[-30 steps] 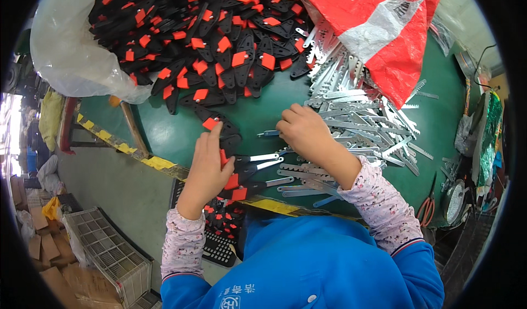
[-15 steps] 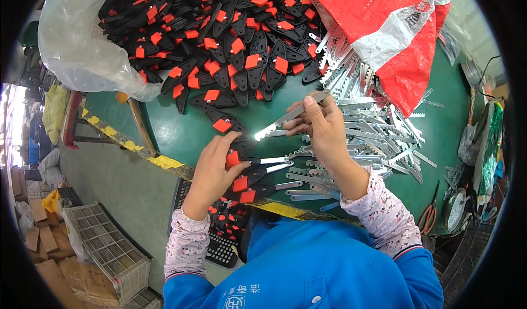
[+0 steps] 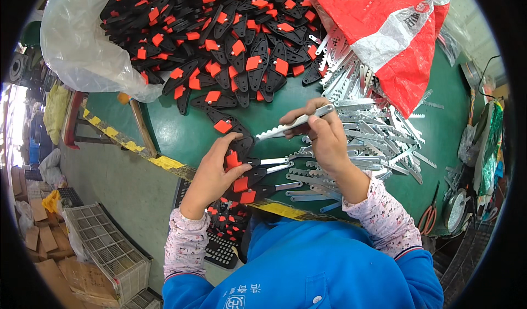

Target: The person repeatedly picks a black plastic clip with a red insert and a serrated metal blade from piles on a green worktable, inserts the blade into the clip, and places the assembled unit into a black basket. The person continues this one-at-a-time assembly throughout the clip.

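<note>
My right hand [image 3: 328, 140] pinches a notched metal strip [image 3: 291, 126] by its rounded, holed end. The strip's toothed end points left, its tip close to a black plastic piece with a red tab [image 3: 245, 144]. My left hand [image 3: 211, 173] grips that black piece, thumb and fingers closed on either side of it. Nearer me, a short row of similar black pieces [image 3: 264, 189] lies along the table edge, with metal strips sticking out to the right. Another black piece [image 3: 219, 117] rests just beyond my left fingertips. Whether the held strip touches the black piece, I cannot tell.
A large heap of black pieces with red tabs [image 3: 230, 51] covers the far table, beside a clear plastic bag [image 3: 82, 40]. Loose metal strips [image 3: 379, 133] spill from a red sack [image 3: 392, 34] on the right. Orange-handled scissors [image 3: 429, 215] lie at the right edge.
The metal strip has turned in my right hand so its flat, bright side shows, and its holed end sits slightly lower. My left hand has stayed nearly still.
</note>
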Demonstrator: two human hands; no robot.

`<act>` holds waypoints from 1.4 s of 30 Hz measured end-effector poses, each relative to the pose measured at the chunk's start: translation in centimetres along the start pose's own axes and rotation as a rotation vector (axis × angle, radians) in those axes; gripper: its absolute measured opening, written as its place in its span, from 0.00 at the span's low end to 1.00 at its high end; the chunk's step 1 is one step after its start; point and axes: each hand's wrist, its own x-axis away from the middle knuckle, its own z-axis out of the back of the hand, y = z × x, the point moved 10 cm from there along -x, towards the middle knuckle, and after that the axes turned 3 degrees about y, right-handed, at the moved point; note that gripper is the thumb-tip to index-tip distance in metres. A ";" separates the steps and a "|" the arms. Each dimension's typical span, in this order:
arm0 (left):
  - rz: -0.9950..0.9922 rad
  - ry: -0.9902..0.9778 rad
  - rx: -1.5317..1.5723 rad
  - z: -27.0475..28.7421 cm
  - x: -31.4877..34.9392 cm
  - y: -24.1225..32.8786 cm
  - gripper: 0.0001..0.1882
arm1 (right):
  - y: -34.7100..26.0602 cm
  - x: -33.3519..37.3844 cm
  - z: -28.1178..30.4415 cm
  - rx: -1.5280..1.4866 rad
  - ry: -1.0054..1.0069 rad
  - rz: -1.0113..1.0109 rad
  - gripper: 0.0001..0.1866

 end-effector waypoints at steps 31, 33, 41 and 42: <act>-0.233 -0.034 -0.435 -5.2 2.2 2.3 0.55 | -0.6 3.3 -5.1 1.165 -0.268 0.383 0.21; -0.210 -0.087 -0.559 -5.4 3.6 1.4 0.52 | -1.7 2.2 -3.9 1.301 -0.223 0.459 0.19; 0.003 -0.225 -0.558 0.8 5.8 -1.1 0.35 | 2.6 -0.2 -0.5 1.746 -0.267 0.489 0.04; 0.021 -0.155 -0.550 1.6 4.8 -1.6 0.33 | 3.2 -0.4 -1.0 1.740 -0.297 0.472 0.04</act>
